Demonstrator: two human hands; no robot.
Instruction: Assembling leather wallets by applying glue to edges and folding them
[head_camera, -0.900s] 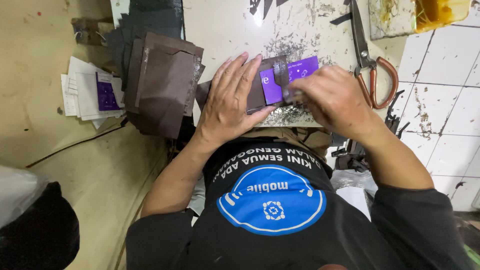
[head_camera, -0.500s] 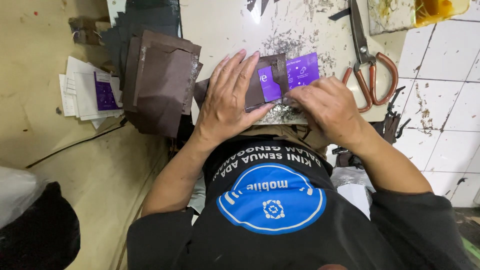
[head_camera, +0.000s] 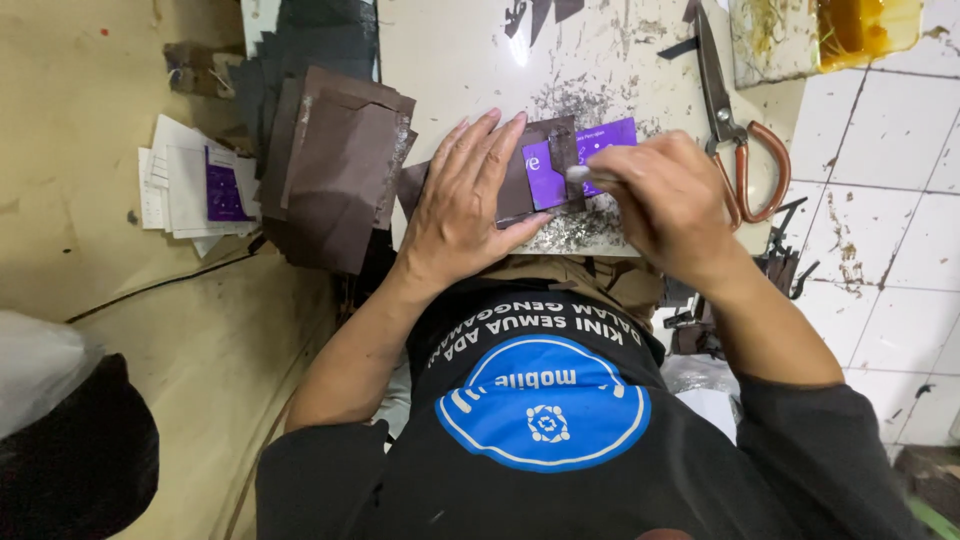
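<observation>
While left hand (head_camera: 465, 205) lies flat on brown piece (head_camera: 520, 180) | right hand (head_camera: 665, 195) fingers pinch small tool (head_camera: 578, 173) | table edge near

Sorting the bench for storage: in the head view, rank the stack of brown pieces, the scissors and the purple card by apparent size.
1. stack of brown pieces
2. scissors
3. purple card, though the hands and a brown strip cover part of it, so its place is less sure.

Craft workshop: scarred worktable (head_camera: 450, 60), scissors (head_camera: 735, 130), leather pieces (head_camera: 335, 165).
</observation>
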